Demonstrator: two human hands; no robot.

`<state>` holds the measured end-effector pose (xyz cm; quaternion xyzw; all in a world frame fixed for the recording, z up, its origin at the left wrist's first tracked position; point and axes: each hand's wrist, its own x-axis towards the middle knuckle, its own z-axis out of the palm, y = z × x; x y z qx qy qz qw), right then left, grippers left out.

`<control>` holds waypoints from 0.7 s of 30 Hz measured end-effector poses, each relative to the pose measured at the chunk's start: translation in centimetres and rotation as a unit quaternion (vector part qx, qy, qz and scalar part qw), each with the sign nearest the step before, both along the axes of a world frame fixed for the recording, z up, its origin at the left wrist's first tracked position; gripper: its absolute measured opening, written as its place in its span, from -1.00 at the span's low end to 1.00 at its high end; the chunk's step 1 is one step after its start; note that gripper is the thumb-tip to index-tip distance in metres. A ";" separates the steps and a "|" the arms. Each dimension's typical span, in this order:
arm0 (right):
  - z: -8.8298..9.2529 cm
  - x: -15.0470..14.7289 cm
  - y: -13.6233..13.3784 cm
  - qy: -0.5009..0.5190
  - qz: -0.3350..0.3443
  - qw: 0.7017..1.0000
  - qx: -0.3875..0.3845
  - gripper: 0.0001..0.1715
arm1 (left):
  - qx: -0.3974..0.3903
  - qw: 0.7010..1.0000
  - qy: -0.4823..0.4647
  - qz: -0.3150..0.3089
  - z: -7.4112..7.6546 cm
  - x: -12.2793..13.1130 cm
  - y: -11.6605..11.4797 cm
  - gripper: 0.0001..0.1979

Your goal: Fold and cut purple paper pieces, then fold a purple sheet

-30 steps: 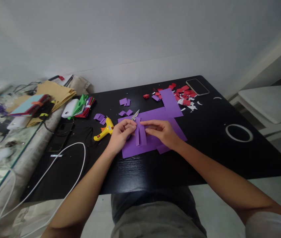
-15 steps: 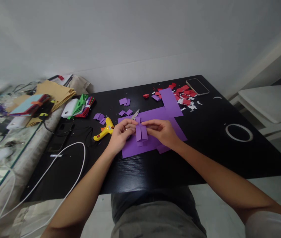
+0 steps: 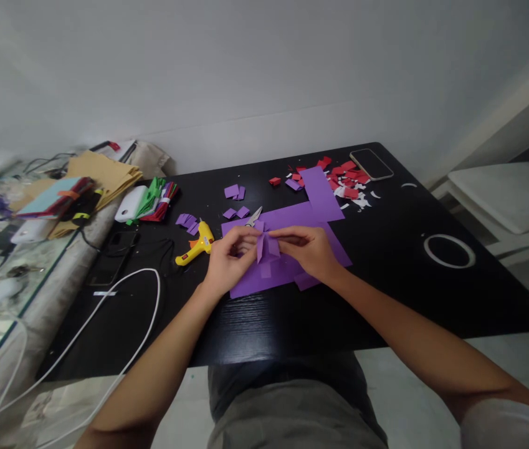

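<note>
Between my two hands is a small folded piece of purple paper (image 3: 271, 248), its flaps hanging down. My left hand (image 3: 232, 254) pinches its left side, thumb and fingertips closed on it. From the other side my right hand (image 3: 308, 248) grips it with thumb and fingers. Below both hands lies a large purple paper sheet (image 3: 250, 284). The tip of a pair of scissors or pliers (image 3: 255, 216) shows just beyond my left hand; the rest is hidden. A yellow glue gun (image 3: 197, 246) rests on the table left of my left hand.
On the black table (image 3: 386, 280) lie purple paper squares (image 3: 231, 192), a purple strip (image 3: 323, 194), red and white scraps (image 3: 351, 181), a phone (image 3: 371, 163) and a tape ring (image 3: 449, 251). A white cable (image 3: 156, 293) loops at left. Bundled colored sheets (image 3: 154, 199) stand further back.
The folded purple paper has turned and its left flap now stands apart from the right one. My left hand's thumb has shifted toward the flap; my right hand has barely moved.
</note>
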<state>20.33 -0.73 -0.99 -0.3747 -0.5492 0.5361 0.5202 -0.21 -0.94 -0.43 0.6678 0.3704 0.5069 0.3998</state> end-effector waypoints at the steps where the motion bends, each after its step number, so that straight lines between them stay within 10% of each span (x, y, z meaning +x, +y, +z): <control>1: 0.0 0.0 0.0 -0.004 -0.003 1.000 0.004 -0.70 | 0.007 1.000 0.003 0.005 0.0 0.0 0.0 -0.81; 21: 0.1 -1.1 -1.0 0.001 -0.056 0.998 -0.027 -0.58 | -0.032 0.996 -0.035 0.082 -0.4 1.3 -0.3 -0.72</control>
